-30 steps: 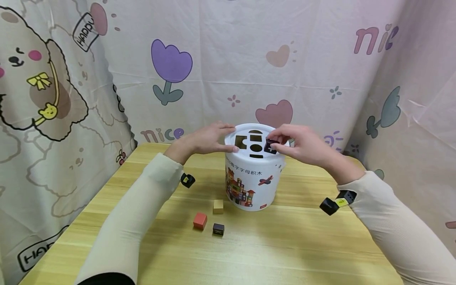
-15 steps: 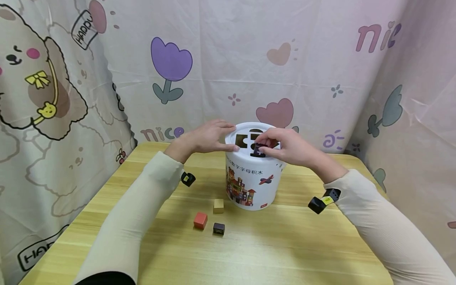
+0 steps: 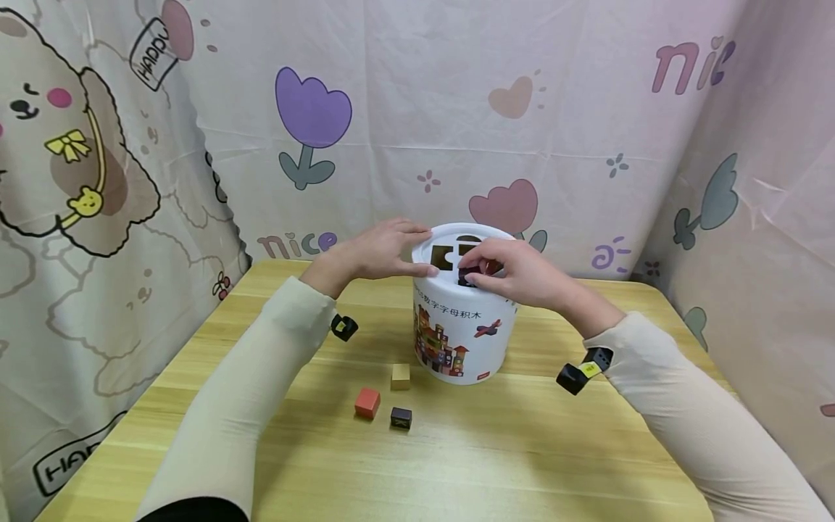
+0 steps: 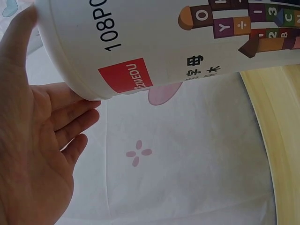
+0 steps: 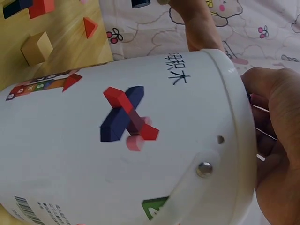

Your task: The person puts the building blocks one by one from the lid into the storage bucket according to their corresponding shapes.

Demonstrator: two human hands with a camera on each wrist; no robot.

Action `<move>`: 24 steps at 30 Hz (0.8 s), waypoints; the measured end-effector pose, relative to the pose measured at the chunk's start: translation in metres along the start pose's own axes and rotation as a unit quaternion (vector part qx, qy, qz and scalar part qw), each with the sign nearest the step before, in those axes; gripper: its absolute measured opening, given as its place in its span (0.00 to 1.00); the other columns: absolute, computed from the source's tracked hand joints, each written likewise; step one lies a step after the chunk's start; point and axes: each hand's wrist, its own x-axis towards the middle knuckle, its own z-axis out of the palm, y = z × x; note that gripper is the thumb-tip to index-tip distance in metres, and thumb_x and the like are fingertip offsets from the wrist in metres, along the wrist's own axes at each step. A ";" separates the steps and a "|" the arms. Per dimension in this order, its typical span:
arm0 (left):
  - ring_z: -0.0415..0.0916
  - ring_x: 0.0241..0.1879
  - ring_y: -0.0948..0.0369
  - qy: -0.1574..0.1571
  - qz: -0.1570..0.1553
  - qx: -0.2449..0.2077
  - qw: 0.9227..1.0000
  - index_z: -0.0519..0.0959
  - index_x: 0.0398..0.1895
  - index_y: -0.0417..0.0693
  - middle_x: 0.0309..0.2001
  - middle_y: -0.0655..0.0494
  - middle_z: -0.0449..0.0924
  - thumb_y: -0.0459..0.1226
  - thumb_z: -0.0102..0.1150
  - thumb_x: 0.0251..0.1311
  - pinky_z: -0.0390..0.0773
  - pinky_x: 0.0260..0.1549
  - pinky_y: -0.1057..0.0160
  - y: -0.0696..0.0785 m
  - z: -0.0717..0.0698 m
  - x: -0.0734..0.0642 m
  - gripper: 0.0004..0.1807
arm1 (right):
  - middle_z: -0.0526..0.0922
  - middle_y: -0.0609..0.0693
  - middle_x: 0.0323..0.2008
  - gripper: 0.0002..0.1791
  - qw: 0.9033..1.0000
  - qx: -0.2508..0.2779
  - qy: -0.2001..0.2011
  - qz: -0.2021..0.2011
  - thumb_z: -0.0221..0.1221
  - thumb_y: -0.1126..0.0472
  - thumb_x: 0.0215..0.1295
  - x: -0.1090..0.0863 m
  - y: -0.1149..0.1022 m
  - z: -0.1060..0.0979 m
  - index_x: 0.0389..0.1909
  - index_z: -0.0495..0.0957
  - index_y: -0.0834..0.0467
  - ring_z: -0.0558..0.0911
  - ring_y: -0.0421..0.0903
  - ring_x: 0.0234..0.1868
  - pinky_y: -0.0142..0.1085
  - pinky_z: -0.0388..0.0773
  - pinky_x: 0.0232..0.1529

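Observation:
A white bucket (image 3: 485,355) printed with block pictures stands upright on the table, its white lid (image 3: 450,232) cut with shaped holes. My left hand (image 3: 385,254) rests at the left of the lid's rim, thumb toward the front. In the left wrist view its fingers (image 4: 77,115) lie relaxed against the rim. Over the front of the lid, my right hand (image 3: 522,272) pinches a dark block (image 3: 465,277) between thumb and fingers, right at the front slot. The right wrist view shows this hand (image 5: 281,122) bent over the rim, with the block mostly hidden.
In front of the bucket lie a red cube (image 3: 367,403), a plain wooden block (image 3: 401,377) and a small dark block (image 3: 401,418) on the wooden table (image 3: 496,464). A printed curtain (image 3: 404,87) hangs behind and along the sides.
My right hand has moved left and slightly down with the dark block, from the lid's right side to the front slot. The left hand stays at the rim.

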 end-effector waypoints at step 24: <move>0.47 0.74 0.52 -0.006 -0.014 -0.022 1.000 0.59 0.76 0.51 0.75 0.54 0.55 0.74 0.47 0.54 0.51 0.70 0.44 0.000 0.001 -0.002 0.53 | 0.80 0.42 0.32 0.05 1.000 -0.015 0.017 0.011 0.64 0.63 0.64 -0.011 0.000 -0.005 0.40 0.81 0.55 0.77 0.40 0.35 0.43 0.79 0.37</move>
